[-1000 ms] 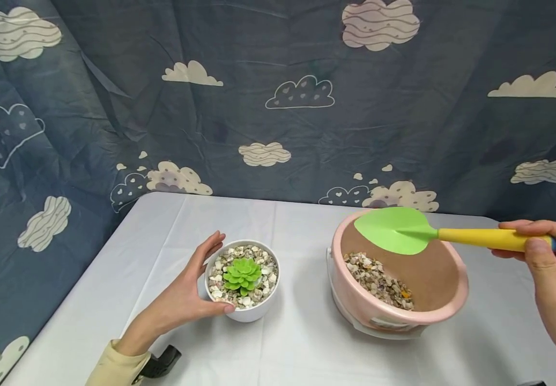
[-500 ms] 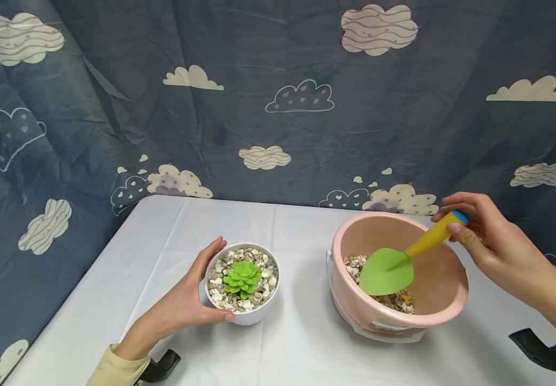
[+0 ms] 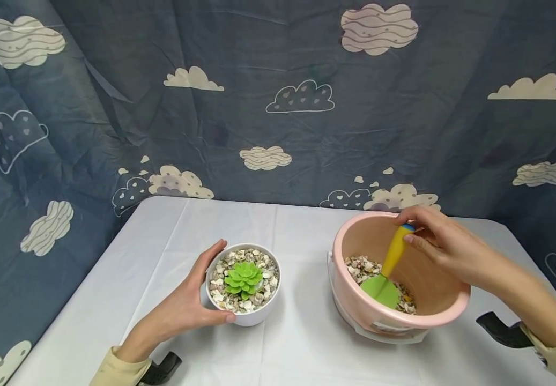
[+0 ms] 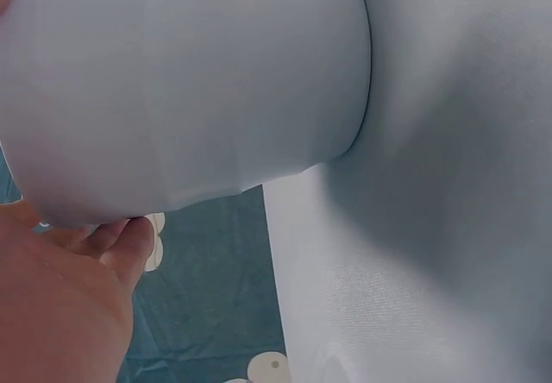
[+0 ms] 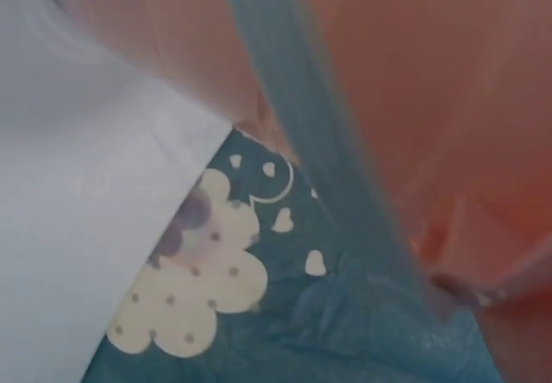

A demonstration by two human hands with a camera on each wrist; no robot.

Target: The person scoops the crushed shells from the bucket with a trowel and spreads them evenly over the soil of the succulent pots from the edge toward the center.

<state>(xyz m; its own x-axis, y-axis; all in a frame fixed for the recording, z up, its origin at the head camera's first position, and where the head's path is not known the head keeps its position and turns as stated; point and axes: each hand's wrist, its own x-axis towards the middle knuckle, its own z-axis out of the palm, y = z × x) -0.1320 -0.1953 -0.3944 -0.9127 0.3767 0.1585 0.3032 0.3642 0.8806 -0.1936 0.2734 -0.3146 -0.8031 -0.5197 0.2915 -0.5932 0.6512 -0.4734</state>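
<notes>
At the left of the head view my left hand (image 3: 183,308) holds a white flowerpot (image 3: 251,318) by its side, thumb at the front and fingers behind. A green succulent (image 3: 243,280) sits in the pot among pale gravel. My right hand (image 3: 444,241) grips the yellow handle of a green-bladed trowel (image 3: 394,254) near its blue end. The trowel slants down into a pink bucket (image 3: 355,294), its blade against the gravel (image 3: 361,266) inside; part of the gravel is hidden behind the blade. In the left wrist view the pot's wall (image 4: 190,81) fills the upper left, with fingers beneath it.
Both stand on a white-covered table (image 3: 302,354). A dark blue cloth (image 3: 297,134) with cloud prints hangs behind and at the sides. The bucket's pale handle (image 5: 302,98) crosses the right wrist view.
My right hand has brought the trowel leftward and down from the right edge into the bucket, tipping it from level to steep. My left hand and the pot have stayed in place.
</notes>
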